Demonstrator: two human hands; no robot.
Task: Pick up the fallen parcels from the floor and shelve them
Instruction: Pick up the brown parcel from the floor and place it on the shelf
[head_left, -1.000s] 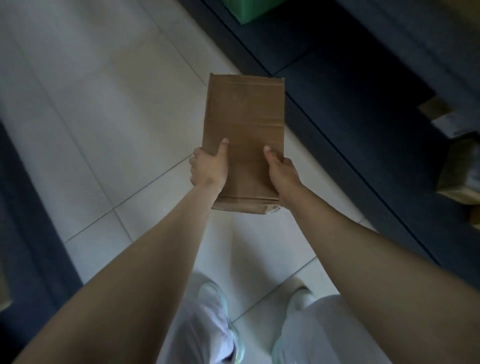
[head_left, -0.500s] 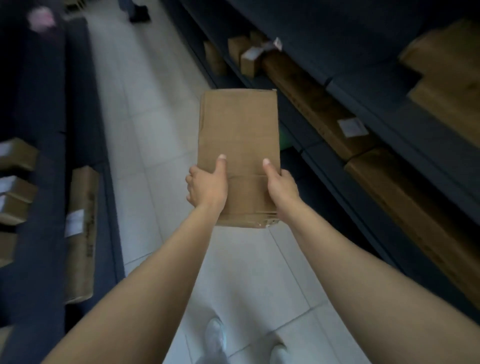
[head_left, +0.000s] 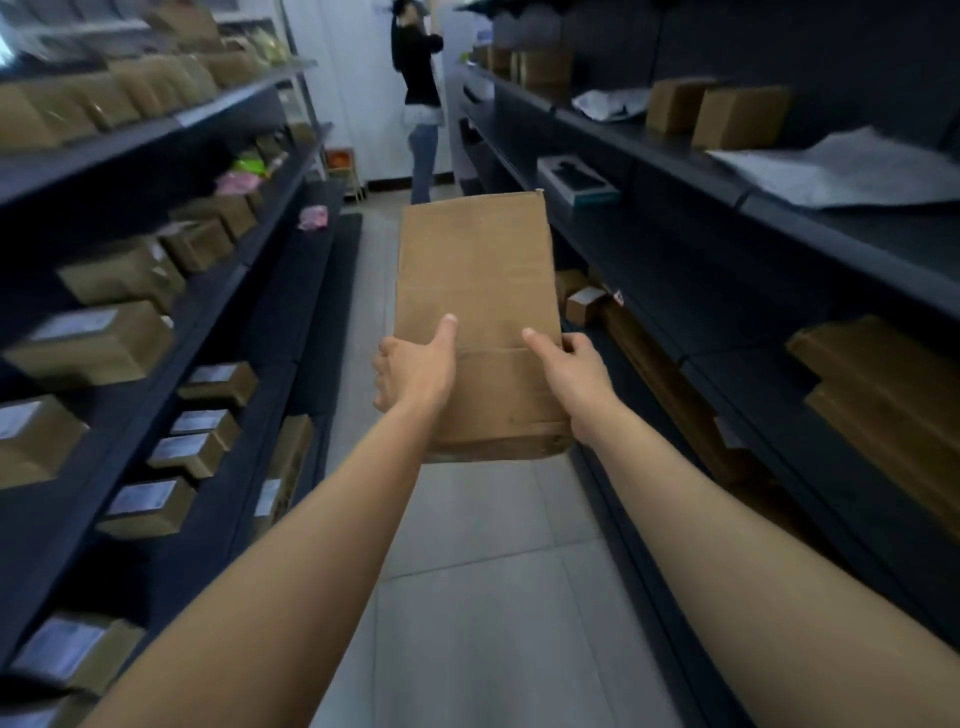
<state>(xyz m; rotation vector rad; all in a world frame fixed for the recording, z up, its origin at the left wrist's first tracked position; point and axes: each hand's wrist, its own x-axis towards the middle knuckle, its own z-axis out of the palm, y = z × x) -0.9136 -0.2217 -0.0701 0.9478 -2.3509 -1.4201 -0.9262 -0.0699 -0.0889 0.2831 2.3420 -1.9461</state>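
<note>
A flat brown cardboard parcel (head_left: 475, 280) is held out in front of me at about waist height, above the tiled aisle floor. My left hand (head_left: 413, 371) grips its near left edge with the thumb on top. My right hand (head_left: 574, 376) grips the near right edge the same way. The parcel's long side points away from me down the aisle. Dark shelving runs along both sides: the left shelves (head_left: 171, 332) and the right shelves (head_left: 727, 291).
The left shelves hold several labelled cardboard boxes (head_left: 96, 345). On the right lie long flat boxes (head_left: 883, 395), a grey mailer bag (head_left: 852, 169) and small boxes. A person (head_left: 421, 104) stands at the aisle's far end. Pale floor tiles (head_left: 483, 597) run between the shelves.
My view has lifted from the floor up to the aisle, and the parcel has risen with both hands. The grip on it is unchanged.
</note>
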